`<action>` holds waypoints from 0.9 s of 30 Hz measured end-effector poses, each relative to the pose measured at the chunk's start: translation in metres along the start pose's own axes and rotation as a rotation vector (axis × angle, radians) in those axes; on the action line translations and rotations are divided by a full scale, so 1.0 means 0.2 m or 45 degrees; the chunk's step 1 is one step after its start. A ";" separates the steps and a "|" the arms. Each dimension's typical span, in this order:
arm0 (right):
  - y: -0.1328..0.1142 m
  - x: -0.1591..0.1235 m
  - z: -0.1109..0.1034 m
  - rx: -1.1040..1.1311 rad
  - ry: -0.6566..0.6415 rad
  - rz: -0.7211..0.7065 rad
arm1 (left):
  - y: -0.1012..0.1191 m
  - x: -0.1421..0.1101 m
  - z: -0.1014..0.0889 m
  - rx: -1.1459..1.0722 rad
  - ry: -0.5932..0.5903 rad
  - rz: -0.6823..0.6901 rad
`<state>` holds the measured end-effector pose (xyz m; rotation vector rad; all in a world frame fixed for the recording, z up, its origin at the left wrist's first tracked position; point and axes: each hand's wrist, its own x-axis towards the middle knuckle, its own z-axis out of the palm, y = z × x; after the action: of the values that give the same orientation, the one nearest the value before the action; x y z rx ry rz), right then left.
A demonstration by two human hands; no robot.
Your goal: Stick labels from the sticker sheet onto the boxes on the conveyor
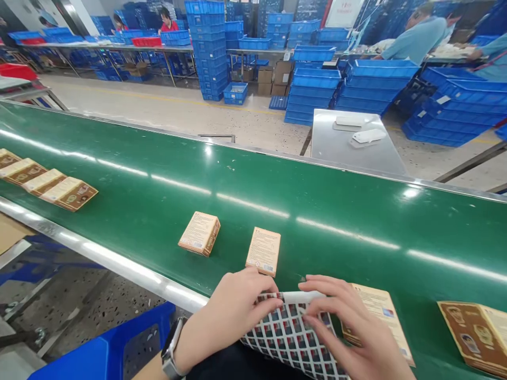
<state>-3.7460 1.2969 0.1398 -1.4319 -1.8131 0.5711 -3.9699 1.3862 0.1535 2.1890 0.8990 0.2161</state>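
Observation:
Close to my body, a flat piece with a white lattice over dark green and red (291, 330) is held at the belt's near edge; its exact kind I cannot make out. My left hand (241, 303), with a watch on the wrist, pinches its upper left edge between thumb and fingers. At its upper right, my right hand (348, 322) has curled fingers on the same piece. Partly behind that hand lies a cream printed box (382, 311). Just beyond my left fingers is a small cream box (264, 248), with another box (202, 232) to its left.
The green conveyor belt (158, 148) runs across in front of me. Several brown-and-cream boxes (71, 190) lie at left, and an open-looking brown carton (475, 332) at right. A metal side table (352, 145) stands beyond. Blue crates (206, 50) and other people are farther back.

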 end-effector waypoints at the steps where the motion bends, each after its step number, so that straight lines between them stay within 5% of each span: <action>1: 0.03 0.01 0.02 0.150 0.059 0.168 | -0.04 -0.01 -0.01 -0.012 0.018 0.045; 4: 0.14 0.09 0.14 0.681 0.351 0.605 | -0.17 -0.03 0.00 -0.001 -0.033 0.178; 8: 0.25 0.24 0.32 1.108 0.469 0.770 | -0.26 -0.03 0.06 0.056 -0.127 0.202; 17: 0.26 0.21 0.40 0.936 0.645 0.987 | -0.20 0.04 0.20 0.203 -0.057 0.291; 27: 0.31 0.14 0.38 0.891 0.767 0.975 | -0.17 0.07 0.30 0.422 -0.076 0.418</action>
<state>-3.7693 1.3484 0.0558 -1.5155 -0.4708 0.9055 -3.9532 1.3771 0.0866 2.6332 0.5673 0.1659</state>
